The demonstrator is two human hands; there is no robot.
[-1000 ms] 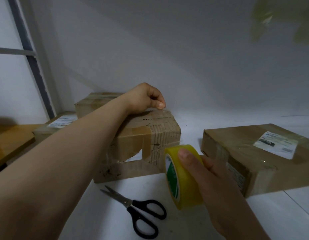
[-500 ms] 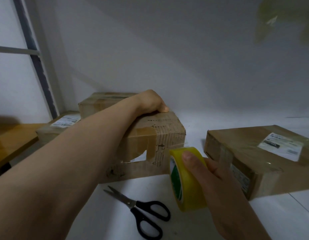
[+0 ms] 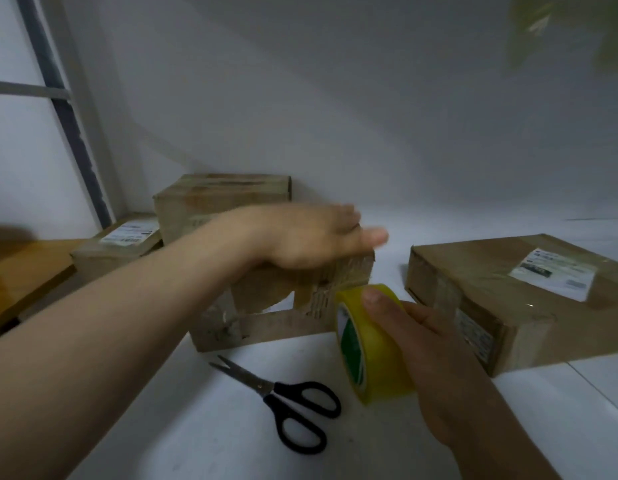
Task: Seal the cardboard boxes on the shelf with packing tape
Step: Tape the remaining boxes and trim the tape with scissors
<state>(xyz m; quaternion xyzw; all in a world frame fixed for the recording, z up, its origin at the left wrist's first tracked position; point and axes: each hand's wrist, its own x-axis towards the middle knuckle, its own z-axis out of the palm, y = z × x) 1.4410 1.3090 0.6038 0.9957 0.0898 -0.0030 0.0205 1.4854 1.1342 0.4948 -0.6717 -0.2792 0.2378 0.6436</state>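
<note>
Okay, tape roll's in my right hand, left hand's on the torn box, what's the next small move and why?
Probably draw the tape roll down the front of the torn box. The left hand lies flat on its top, steadying it; the right hand grips the roll at the box's front right corner, and that front is ripped open. The scissors lie close for cutting after.

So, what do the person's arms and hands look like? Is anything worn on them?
Both are bare. The left hand and right hand have no gloves and no ring shows, though the left is blurred. The left forearm and right forearm show no sleeve, watch or band.
</note>
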